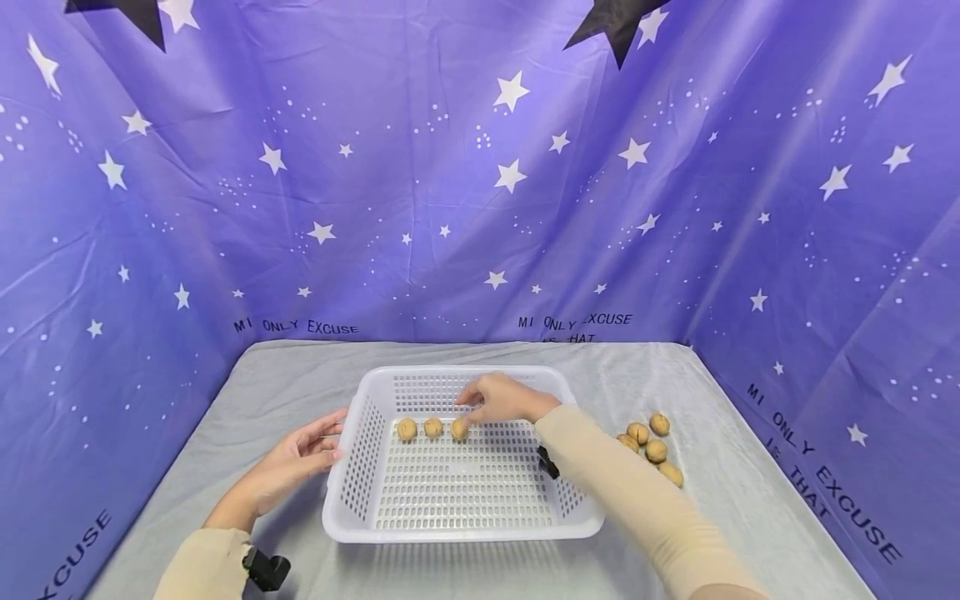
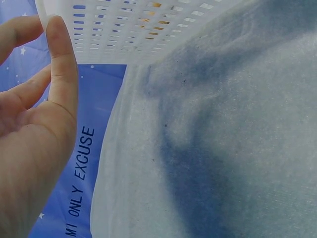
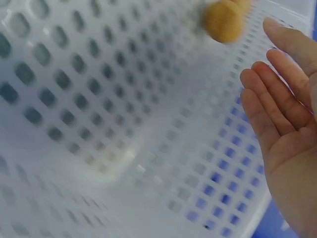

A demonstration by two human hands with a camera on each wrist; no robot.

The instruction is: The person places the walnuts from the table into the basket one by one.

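Note:
A white perforated plastic basket stands on the cloth-covered table. Three walnuts sit in a row along its far side: a left one, a middle one and a right one. Reaching over the right side, my right hand is inside the basket by the right walnut. In the right wrist view its fingers are extended, with a gap to the blurred walnut. My left hand touches the basket's left rim, thumb against the edge and fingers loosely spread.
Several more walnuts lie in a cluster on the table right of the basket, partly behind my right sleeve. Grey cloth covers the tabletop. Purple star-print curtains enclose the back and both sides.

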